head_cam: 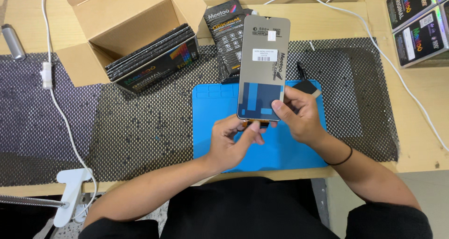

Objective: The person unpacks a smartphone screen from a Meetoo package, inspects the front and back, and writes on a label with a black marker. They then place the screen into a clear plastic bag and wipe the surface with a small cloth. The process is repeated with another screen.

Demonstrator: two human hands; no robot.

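Note:
I hold a grey phone display panel (262, 57) upright over the blue work mat (210, 127), its back side with stickers and a blue patch facing me. My right hand (301, 115) grips its lower right edge, thumb on the panel's face. My left hand (231, 141) pinches the small connector tab at the panel's bottom edge. A flat black cable piece (306, 85) lies on the mat behind my right hand.
An open cardboard box (135, 33) with several black packaged screens stands at the back left. A black pouch (227, 28) lies behind the panel. More boxed screens (418, 24) sit at the far right. White cables (56, 103) cross the patterned non-slip mesh (140, 122); a white clamp (70, 192) grips the table's front edge.

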